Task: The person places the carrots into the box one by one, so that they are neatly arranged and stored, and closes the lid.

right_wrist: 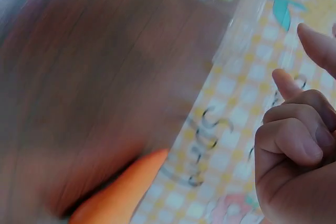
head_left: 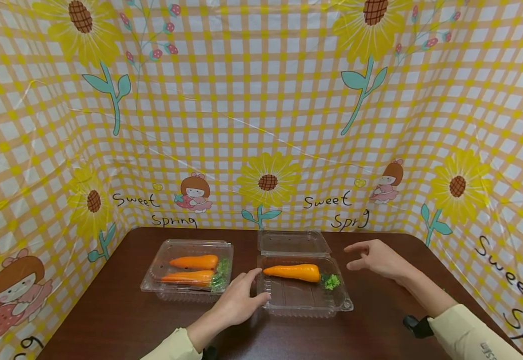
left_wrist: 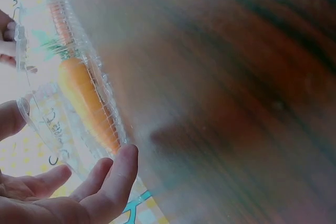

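Note:
An open clear plastic clamshell box holds one orange carrot with a green leafy top, tip pointing left. My left hand is at the box's left end, thumb and fingers spread, fingertips right at the rim. To the right of the box, my right hand hovers with nothing in it. Its thumb and index finger stand apart while the other fingers curl in loosely. Below it in the right wrist view lies another carrot, mostly hidden by the forearm in the head view.
A second clear clamshell, lid down, stands on the left with two carrots inside. The open box's lid leans back toward the checked cloth wall. Both boxes rest on a dark brown table.

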`<state>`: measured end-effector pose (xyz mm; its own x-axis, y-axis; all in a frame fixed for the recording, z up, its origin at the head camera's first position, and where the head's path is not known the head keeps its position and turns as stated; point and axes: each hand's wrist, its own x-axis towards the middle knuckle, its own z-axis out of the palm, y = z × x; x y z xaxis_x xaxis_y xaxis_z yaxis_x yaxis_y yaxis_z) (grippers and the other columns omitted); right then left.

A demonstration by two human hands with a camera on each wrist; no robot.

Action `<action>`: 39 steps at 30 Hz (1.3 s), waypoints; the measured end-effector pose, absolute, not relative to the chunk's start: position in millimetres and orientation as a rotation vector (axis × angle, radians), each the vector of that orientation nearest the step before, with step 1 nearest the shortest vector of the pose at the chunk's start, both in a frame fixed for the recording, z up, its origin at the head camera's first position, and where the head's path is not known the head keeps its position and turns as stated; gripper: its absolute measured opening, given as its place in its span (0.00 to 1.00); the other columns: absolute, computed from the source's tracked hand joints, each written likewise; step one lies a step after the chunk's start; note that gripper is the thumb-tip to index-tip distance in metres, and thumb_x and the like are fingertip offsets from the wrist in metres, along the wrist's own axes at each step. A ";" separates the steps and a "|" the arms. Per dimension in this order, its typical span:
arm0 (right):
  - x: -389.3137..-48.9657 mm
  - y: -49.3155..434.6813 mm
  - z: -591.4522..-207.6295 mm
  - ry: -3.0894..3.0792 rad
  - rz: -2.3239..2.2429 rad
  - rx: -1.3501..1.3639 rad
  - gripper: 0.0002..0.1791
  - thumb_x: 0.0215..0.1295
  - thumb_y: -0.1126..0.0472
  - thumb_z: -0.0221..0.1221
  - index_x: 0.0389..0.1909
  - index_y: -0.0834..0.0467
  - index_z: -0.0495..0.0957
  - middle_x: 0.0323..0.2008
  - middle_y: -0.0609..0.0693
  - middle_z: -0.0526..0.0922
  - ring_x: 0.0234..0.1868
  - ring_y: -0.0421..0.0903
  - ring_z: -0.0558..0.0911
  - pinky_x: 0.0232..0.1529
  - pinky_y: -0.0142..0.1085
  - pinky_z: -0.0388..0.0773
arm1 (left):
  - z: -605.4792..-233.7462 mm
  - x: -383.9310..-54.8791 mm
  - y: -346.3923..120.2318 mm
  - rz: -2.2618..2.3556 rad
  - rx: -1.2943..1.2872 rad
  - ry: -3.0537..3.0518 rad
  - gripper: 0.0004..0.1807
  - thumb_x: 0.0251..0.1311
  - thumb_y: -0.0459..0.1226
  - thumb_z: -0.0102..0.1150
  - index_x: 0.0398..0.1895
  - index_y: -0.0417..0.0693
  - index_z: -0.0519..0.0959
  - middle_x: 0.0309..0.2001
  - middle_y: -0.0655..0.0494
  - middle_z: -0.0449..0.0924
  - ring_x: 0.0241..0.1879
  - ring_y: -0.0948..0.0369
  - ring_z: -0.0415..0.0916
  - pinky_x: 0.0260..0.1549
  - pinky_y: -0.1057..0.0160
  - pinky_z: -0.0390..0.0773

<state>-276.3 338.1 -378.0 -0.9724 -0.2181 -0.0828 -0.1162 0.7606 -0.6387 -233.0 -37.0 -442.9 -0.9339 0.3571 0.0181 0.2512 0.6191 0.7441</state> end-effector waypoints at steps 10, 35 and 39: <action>-270.9 398.1 -378.4 2.752 -1.139 -0.117 0.40 0.64 0.44 0.67 0.70 0.64 0.70 0.69 0.78 0.63 0.18 0.50 0.68 0.24 0.38 0.70 | -441.8 -233.0 -38.0 1.228 0.503 2.696 0.38 0.66 0.51 0.63 0.75 0.48 0.64 0.67 0.41 0.70 0.65 0.41 0.70 0.57 0.34 0.71; -270.0 473.0 -406.4 2.688 -1.171 0.225 0.45 0.66 0.39 0.64 0.71 0.69 0.66 0.48 0.67 0.83 0.35 0.36 0.77 0.40 0.41 0.81 | -442.1 -233.8 -37.4 1.228 0.509 2.694 0.38 0.66 0.51 0.63 0.75 0.48 0.64 0.67 0.42 0.71 0.65 0.42 0.70 0.58 0.35 0.72; -268.8 477.2 -413.3 2.675 -1.205 0.266 0.45 0.65 0.43 0.65 0.70 0.72 0.65 0.11 0.43 0.64 0.14 0.37 0.59 0.20 0.34 0.67 | -441.7 -233.9 -37.2 1.227 0.511 2.699 0.38 0.66 0.51 0.63 0.75 0.47 0.64 0.66 0.42 0.72 0.64 0.43 0.71 0.57 0.36 0.72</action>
